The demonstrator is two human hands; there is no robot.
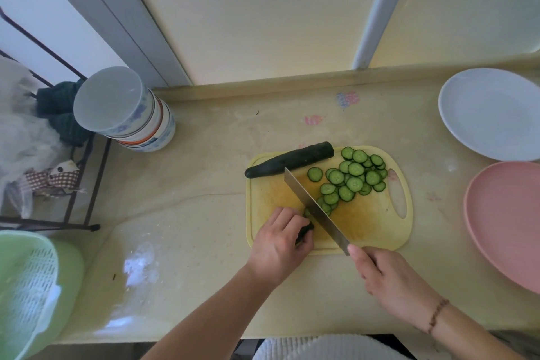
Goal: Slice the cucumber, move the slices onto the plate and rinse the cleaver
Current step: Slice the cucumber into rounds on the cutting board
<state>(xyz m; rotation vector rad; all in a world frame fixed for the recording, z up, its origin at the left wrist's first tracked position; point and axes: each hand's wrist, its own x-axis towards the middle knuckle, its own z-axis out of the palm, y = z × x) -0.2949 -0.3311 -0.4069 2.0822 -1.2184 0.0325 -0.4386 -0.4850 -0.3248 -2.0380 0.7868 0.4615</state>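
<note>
Dark green, a short cucumber stub (306, 229) lies at the near left of the yellow cutting board (365, 228), mostly hidden under the left hand (279, 238), whose curled fingers pinch it down against the board. The cleaver (314, 209) stands edge-down right beside those fingers, its blade running diagonally from the far middle of the board to the near edge. The right hand (385, 275) grips the handle, fingers wrapped round it, with one finger laid up toward the base of the blade; a bead bracelet (436, 316) sits on that wrist.

To the right of the blade, cucumber slices (355, 177) lie in a loose overlapping pile toward the far right of the board. A second, partly cut cucumber (289, 159) rests along the board's far edge, its tip jutting past the left side.

Off to the right on the beige counter (204, 184) are a white plate (491, 114) and, nearer, a pink plate (508, 222). At the left stand stacked bowls (125, 109), a dark wire rack (73, 155) and a green colander (32, 289).
</note>
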